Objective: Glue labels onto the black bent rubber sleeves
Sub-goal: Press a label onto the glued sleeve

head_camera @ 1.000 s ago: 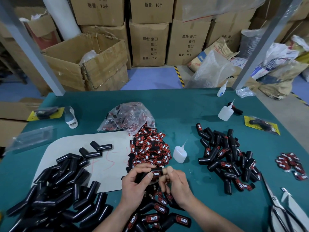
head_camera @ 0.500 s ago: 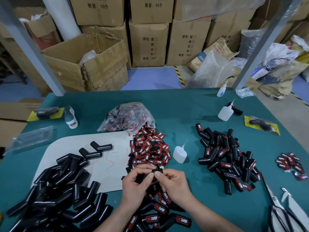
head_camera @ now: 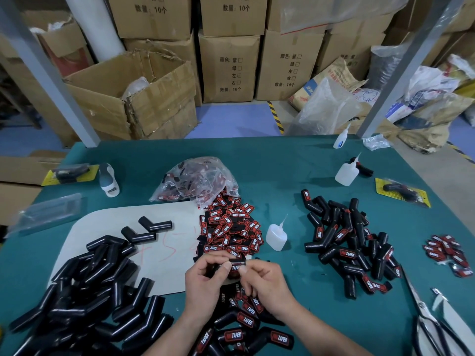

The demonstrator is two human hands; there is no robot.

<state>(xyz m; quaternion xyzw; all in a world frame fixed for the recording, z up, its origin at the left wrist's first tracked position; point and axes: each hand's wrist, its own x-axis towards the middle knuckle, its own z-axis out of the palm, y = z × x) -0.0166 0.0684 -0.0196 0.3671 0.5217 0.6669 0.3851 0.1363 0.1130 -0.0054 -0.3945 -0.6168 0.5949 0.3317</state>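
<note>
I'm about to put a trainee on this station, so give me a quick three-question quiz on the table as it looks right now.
1. True or false: the left hand and the right hand both hold one black sleeve that has a red label on it.
2. Fill in: the unlabelled sleeve pile lies on the person's ___ side.
3. The glue bottle nearest the hands stands: A) just right of the loose label pile; B) on top of the unlabelled sleeve pile; C) in the right hand.

Key: 1 true; 2 left; 3 A.
</note>
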